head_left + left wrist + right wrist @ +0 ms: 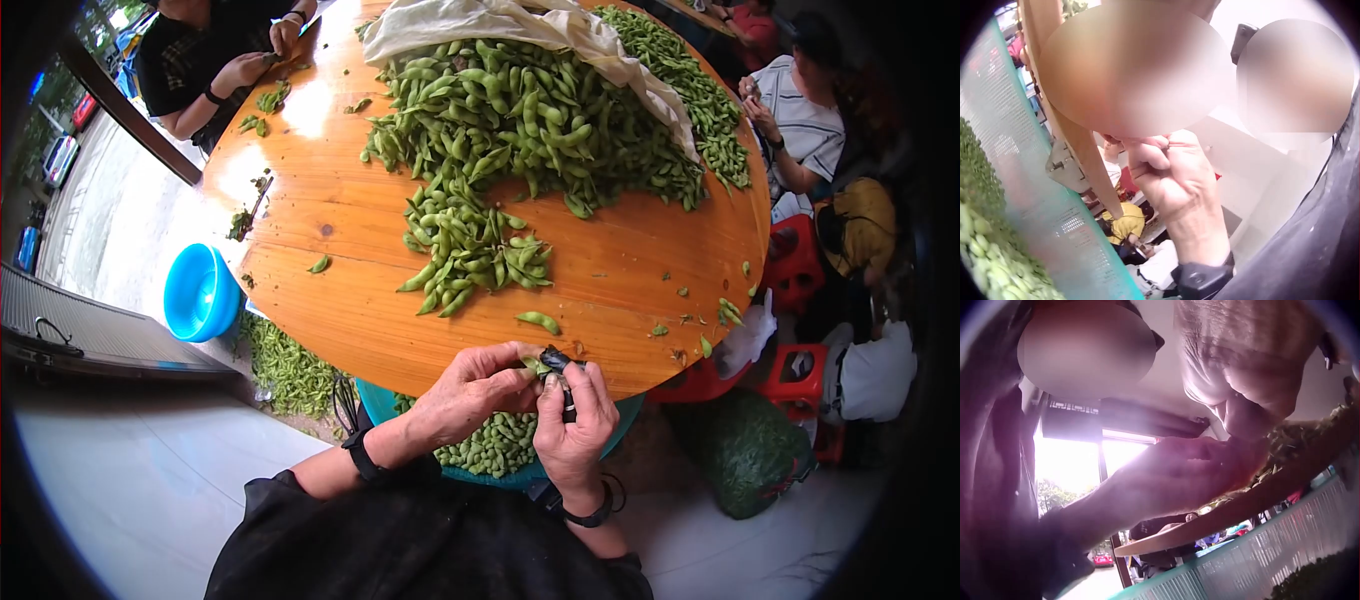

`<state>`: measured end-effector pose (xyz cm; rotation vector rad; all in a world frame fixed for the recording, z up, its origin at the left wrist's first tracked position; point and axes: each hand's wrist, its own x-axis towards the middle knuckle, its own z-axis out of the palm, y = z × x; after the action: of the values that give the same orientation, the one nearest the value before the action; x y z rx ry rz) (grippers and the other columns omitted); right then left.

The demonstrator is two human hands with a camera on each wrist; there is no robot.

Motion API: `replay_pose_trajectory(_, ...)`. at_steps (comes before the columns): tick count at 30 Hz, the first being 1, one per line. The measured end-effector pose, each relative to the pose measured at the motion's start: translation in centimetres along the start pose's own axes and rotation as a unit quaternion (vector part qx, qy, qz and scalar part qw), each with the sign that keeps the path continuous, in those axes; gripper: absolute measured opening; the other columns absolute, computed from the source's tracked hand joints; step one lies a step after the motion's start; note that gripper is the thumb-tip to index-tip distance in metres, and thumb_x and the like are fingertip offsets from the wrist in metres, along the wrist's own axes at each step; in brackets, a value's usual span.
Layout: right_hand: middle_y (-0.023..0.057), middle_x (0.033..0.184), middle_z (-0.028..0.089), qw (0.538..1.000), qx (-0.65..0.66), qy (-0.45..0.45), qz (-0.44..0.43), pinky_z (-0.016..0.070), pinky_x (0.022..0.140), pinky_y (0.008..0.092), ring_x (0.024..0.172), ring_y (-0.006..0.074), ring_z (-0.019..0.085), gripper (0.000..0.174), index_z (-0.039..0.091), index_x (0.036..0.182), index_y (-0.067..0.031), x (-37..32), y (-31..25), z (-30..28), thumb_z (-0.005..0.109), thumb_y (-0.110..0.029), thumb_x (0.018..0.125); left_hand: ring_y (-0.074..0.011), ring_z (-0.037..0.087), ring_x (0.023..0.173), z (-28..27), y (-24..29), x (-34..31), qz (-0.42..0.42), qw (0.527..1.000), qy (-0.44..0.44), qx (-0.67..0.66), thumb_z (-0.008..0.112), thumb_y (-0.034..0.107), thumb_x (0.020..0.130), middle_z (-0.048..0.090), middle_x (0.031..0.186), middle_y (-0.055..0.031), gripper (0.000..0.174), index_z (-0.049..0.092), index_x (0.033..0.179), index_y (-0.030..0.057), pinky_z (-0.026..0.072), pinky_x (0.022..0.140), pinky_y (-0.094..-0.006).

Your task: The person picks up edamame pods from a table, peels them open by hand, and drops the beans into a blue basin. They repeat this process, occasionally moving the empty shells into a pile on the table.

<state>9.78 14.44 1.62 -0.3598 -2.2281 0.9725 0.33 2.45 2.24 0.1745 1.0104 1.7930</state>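
In the head view the left hand [470, 392] pinches a green pod [537, 366] at the near table edge. Touching close beside it, the right hand [577, 425] has its fingers curled round a small black item [556, 360], with black wrapping on a finger. Both hands are above a teal basket [375, 402] holding shelled green beans [497, 447]. A single pod [538, 322] lies on the wooden table [350, 230] just beyond them. In the right wrist view, the left hand [1179, 478] meets the right hand [1241, 356]; their fingertips are hidden.
A large pod pile [540, 110] with pale cloth [500, 22] covers the far table, a smaller heap [470, 245] nearer. A blue basin [202, 292] is at left, pods [290, 370] on the floor. Red stools [795, 375] and a green bag [740, 455] stand right. Other people sit around.
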Motion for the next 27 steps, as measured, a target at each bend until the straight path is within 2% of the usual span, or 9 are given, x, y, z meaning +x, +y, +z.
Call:
replay_pose_trajectory(5, 0.0179, 0.083, 0.059, 1.0, 0.012, 0.004, -0.002, 0.0513, 0.059, 0.0389, 0.069, 0.0348, 0.063, 0.017, 0.063, 0.098, 0.0037, -0.2, 0.1, 0.2, 0.066, 0.001, 0.082, -0.0074, 0.052, 0.078, -0.6, -1.7, 0.6, 0.033, 0.995, -0.032, -0.09, 0.053, 0.015, 0.103, 0.063, 0.094, -0.0019, 0.022, 0.062, 0.116, 0.0001, 0.0481, 0.076, -0.0245)
replay_pose_trajectory(8, 0.0132, 0.077, 0.058, 0.999, 0.023, 0.018, -0.04, 0.0481, 0.052, 0.0342, 0.06, 0.025, 0.06, 0.014, 0.062, 0.1, 0.004, -0.2, -0.1, -0.3, 0.063, -0.001, 0.087, -0.0086, 0.055, 0.075, -0.3, -1.7, 0.5, 0.046, 0.994, 0.0, -0.104, 0.053, 0.014, 0.102, 0.065, 0.091, -0.0041, 0.018, 0.064, 0.109, 0.0004, 0.0484, 0.071, -0.0244)
replay_pose_trajectory(9, 0.0092, 0.073, 0.056, 0.973, 0.205, -0.027, 0.107, 0.0445, 0.049, 0.0307, 0.057, 0.0182, 0.056, 0.012, 0.062, 0.101, 0.0039, -0.2, -0.5, -1.1, 0.06, -0.001, 0.09, -0.0099, 0.058, 0.074, -0.5, -1.6, 0.5, 0.037, 0.991, -0.011, -0.128, 0.054, 0.013, 0.102, 0.066, 0.089, -0.0057, 0.017, 0.064, 0.108, 0.0002, 0.049, 0.069, -0.0246)
replay_pose_trajectory(10, 0.0053, 0.069, 0.055, 0.891, 0.375, -0.07, 0.247, 0.0409, 0.046, 0.0271, 0.053, 0.0115, 0.051, 0.01, 0.061, 0.101, 0.0039, -0.1, -0.6, -1.6, 0.057, -0.002, 0.094, -0.0112, 0.06, 0.072, -0.7, -1.5, 0.5, 0.028, 0.988, -0.022, -0.153, 0.054, 0.012, 0.102, 0.066, 0.088, -0.0073, 0.017, 0.064, 0.107, -0.0001, 0.0496, 0.068, -0.0247)
replay_pose_trajectory(11, -0.0008, 0.064, 0.05, 0.839, 0.468, -0.075, 0.268, 0.0345, 0.044, 0.0215, 0.052, 0.0037, 0.043, 0.014, 0.062, 0.106, 0.0042, 0.1, -0.4, -1.6, 0.052, -0.001, 0.097, -0.0112, 0.06, 0.072, -1.0, -1.5, 0.5, 0.028, 0.988, -0.021, -0.153, 0.054, 0.012, 0.102, 0.066, 0.088, -0.0073, 0.017, 0.064, 0.107, -0.0001, 0.0496, 0.068, -0.0247)
replay_pose_trajectory(14, -0.0006, 0.064, 0.05, 0.809, 0.498, -0.071, 0.303, 0.0345, 0.044, 0.0212, 0.052, 0.0039, 0.043, 0.019, 0.063, 0.112, 0.0044, 0.1, 0.1, -1.7, 0.052, 0.0, 0.097, -0.0155, 0.063, 0.073, -1.2, -1.4, 0.6, 0.022, 0.987, -0.052, -0.152, 0.056, 0.01, 0.1, 0.067, 0.09, -0.0101, 0.017, 0.065, 0.11, -0.0002, 0.0526, 0.07, -0.0269)
replay_pose_trajectory(18, 0.0003, 0.069, 0.052, 0.845, 0.456, -0.074, 0.268, 0.036, 0.045, 0.0206, 0.053, 0.0034, 0.045, 0.023, 0.062, 0.117, 0.0052, 0.2, 0.2, -1.5, 0.052, -0.001, 0.096, -0.0147, 0.065, 0.077, -0.4, -1.2, 0.4, 0.017, 0.99, -0.011, -0.142, 0.055, 0.01, 0.101, 0.068, 0.09, -0.0098, 0.017, 0.064, 0.111, 0.0, 0.0545, 0.074, -0.0256)
replay_pose_trajectory(20, 0.0005, 0.074, 0.054, 0.907, 0.351, -0.076, 0.218, 0.0377, 0.046, 0.0205, 0.054, 0.0033, 0.047, 0.023, 0.062, 0.116, 0.0063, 0.0, 0.2, -1.3, 0.053, -0.001, 0.096, -0.0148, 0.065, 0.079, -0.5, -1.3, 0.4, 0.013, 0.99, -0.007, -0.142, 0.055, 0.009, 0.1, 0.068, 0.091, -0.0095, 0.017, 0.064, 0.111, 0.0003, 0.0548, 0.075, -0.0255)
replay_pose_trajectory(27, 0.0031, 0.082, 0.054, 0.907, 0.372, -0.05, 0.19, 0.0396, 0.046, 0.0221, 0.055, 0.005, 0.05, 0.018, 0.062, 0.108, 0.0063, -0.6, 0.9, -1.0, 0.054, 0.004, 0.093, -0.0141, 0.061, 0.078, -0.3, -1.9, 0.5, 0.02, 0.982, -0.02, -0.188, 0.057, 0.005, 0.095, 0.065, 0.087, -0.006, 0.018, 0.063, 0.113, 0.0018, 0.0499, 0.078, -0.0271)
